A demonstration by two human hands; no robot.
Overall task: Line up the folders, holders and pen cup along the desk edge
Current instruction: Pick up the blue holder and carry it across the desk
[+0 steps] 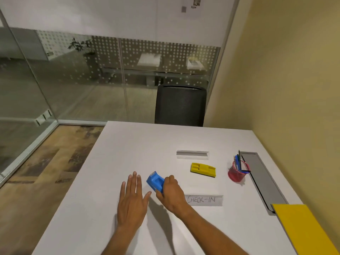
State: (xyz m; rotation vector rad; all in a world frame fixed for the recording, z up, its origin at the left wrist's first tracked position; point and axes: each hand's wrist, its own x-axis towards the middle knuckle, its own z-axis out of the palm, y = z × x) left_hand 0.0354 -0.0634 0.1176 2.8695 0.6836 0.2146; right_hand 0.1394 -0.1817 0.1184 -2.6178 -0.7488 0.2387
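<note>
My right hand (170, 193) grips a blue plastic holder (155, 180) near the middle of the white desk (110, 190). Just left of it my left hand (132, 196) lies flat on the desk, fingers spread, holding nothing. A yellow holder (203, 169) lies further right. A red mesh pen cup (237, 172) with several pens stands by the right side. A yellow folder (305, 229) lies along the right edge at the front, overlapping the near end of a grey folder (262, 178). A white card holder (192, 154) sits behind the yellow holder.
A paper sign reading CHECK-IN (204, 200) lies flat right of my right hand. A black chair (181, 105) stands at the desk's far edge. A yellow wall (294, 89) borders the right side; glass partitions enclose the left and back.
</note>
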